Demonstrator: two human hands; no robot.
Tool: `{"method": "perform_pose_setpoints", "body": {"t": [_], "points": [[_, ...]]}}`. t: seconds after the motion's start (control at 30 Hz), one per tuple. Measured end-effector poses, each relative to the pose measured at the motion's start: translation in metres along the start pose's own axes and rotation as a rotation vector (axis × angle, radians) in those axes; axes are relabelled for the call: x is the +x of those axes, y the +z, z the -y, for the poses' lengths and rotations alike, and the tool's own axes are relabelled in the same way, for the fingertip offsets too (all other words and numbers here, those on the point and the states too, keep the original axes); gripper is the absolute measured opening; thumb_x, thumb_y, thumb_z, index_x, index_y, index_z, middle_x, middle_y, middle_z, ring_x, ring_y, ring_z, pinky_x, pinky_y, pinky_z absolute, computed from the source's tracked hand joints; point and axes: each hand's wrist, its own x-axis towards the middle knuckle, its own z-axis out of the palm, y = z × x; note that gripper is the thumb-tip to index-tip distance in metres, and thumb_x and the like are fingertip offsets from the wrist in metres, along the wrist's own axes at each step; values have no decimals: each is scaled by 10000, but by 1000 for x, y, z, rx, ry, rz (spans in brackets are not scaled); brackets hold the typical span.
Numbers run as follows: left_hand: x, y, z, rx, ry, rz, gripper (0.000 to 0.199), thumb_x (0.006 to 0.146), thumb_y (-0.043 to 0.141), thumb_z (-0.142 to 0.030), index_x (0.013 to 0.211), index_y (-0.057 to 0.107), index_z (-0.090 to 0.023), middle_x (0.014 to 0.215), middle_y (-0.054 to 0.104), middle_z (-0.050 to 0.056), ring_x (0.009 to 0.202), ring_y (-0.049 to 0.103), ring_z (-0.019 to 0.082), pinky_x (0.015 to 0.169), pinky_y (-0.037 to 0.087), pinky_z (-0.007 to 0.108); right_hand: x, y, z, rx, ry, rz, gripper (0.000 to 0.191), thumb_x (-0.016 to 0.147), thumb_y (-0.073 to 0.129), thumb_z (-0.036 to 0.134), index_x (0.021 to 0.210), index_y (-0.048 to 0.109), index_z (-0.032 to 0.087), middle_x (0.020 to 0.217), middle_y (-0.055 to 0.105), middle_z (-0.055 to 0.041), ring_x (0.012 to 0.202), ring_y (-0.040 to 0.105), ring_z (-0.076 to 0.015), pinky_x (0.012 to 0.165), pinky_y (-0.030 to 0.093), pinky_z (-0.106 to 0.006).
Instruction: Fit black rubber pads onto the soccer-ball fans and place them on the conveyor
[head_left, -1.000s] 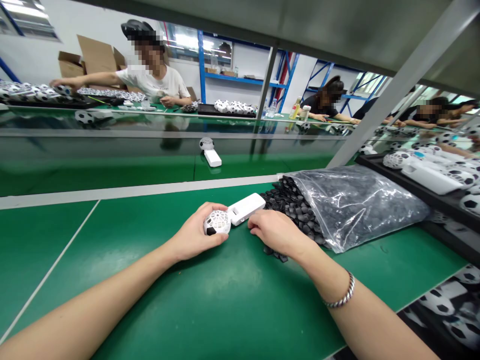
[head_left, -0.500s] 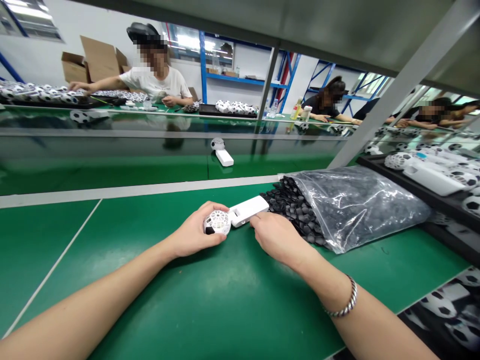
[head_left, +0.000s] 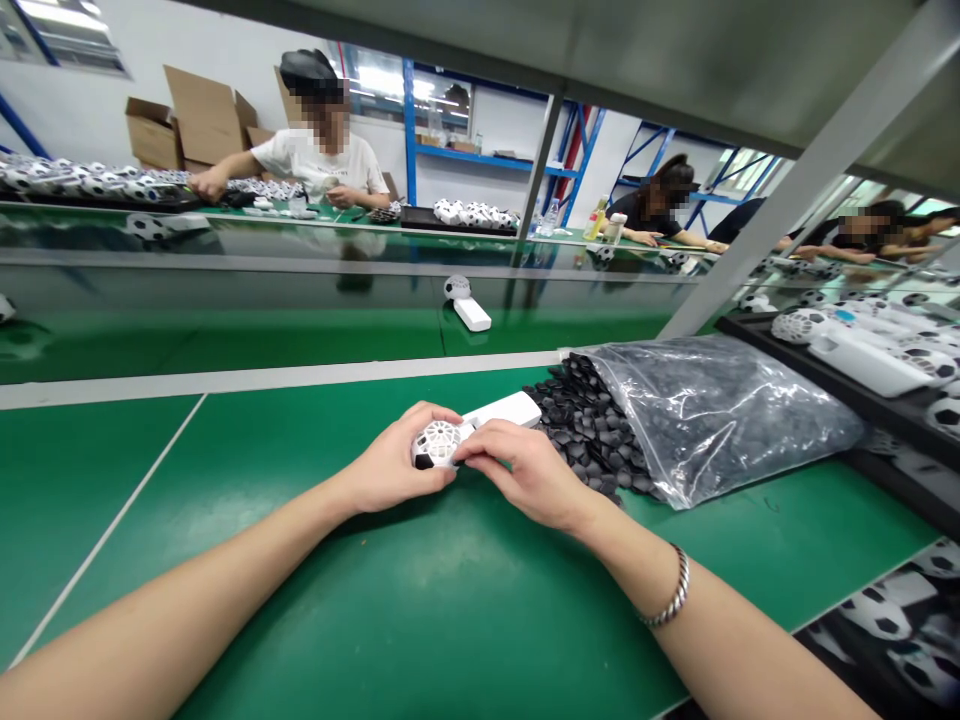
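Note:
My left hand (head_left: 397, 458) is wrapped round the ball-shaped head of a white handheld fan (head_left: 504, 410), which has a football pattern and an open grille. The fan's white handle points right, toward a heap of small black pieces (head_left: 592, 430) spilling out of a clear plastic bag (head_left: 742, 410). Pinched together at the right edge of the ball, the fingers of my right hand (head_left: 525, 465) hold a small dark piece against it; most of that piece is hidden by the fingertips.
Another fan (head_left: 472, 313) lies on the green conveyor beyond the pale rail (head_left: 300, 377). Black trays (head_left: 825, 372) of fans stand at the right, beside a slanted metal post (head_left: 787, 190). A person (head_left: 322, 165) works across the line, with others farther right.
My right hand has moved left from the handle to the ball. On the conveyor, the other fan has shifted right, and another item shows at the left edge. The person opposite has drawn an arm in.

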Motion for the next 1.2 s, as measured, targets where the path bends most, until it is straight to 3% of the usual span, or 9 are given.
{"method": "perform_pose_setpoints", "body": {"t": [0.23, 0.37, 0.53, 0.7, 0.9, 1.2], "points": [[0, 1, 2, 36, 61, -4, 446, 672, 622, -253, 1095, 481, -241, 1094, 493, 25, 978, 501, 206, 854, 419, 330, 2, 5, -6, 47, -2, -56, 143, 815, 520, 85, 848, 611, 190, 841, 635, -24, 819, 577, -137, 751, 462, -270], [0, 2, 1, 25, 46, -23, 430, 686, 642, -316, 1082, 489, -244, 1081, 493, 34, 979, 499, 215, 867, 413, 361, 2, 4, -4, 86, 29, -69, 137, 798, 528, 70, 816, 600, 185, 808, 627, -16, 793, 576, -132, 740, 455, -260], [-1, 3, 1, 19, 34, -38, 405, 693, 630, -278, 1071, 491, -235, 1065, 490, 32, 958, 501, 199, 860, 411, 353, 2, 8, -4, 146, 77, -91, 113, 782, 546, 80, 803, 581, 186, 797, 608, -7, 767, 563, -127, 729, 454, -258], [-1, 3, 2, 23, 40, -45, 400, 699, 609, -275, 1076, 486, -232, 1067, 493, 36, 947, 504, 203, 849, 417, 358, 1, 6, -2, 175, 132, -12, 106, 802, 541, 119, 886, 558, 180, 830, 586, -13, 742, 546, -117, 713, 461, -256], [0, 1, 3, 36, 34, -30, 412, 701, 617, -298, 1086, 483, -237, 1069, 500, 35, 973, 499, 213, 878, 401, 375, 3, -4, -1, 52, 48, -3, 155, 845, 485, 106, 927, 584, 192, 885, 596, -36, 867, 548, -141, 790, 446, -289], [-1, 2, 1, 42, 16, -32, 414, 699, 626, -299, 1083, 489, -230, 1066, 501, 32, 964, 504, 200, 847, 407, 335, 2, -3, -4, 16, 11, -59, 119, 832, 513, 115, 864, 596, 194, 834, 613, -25, 833, 568, -139, 760, 460, -270]]}}
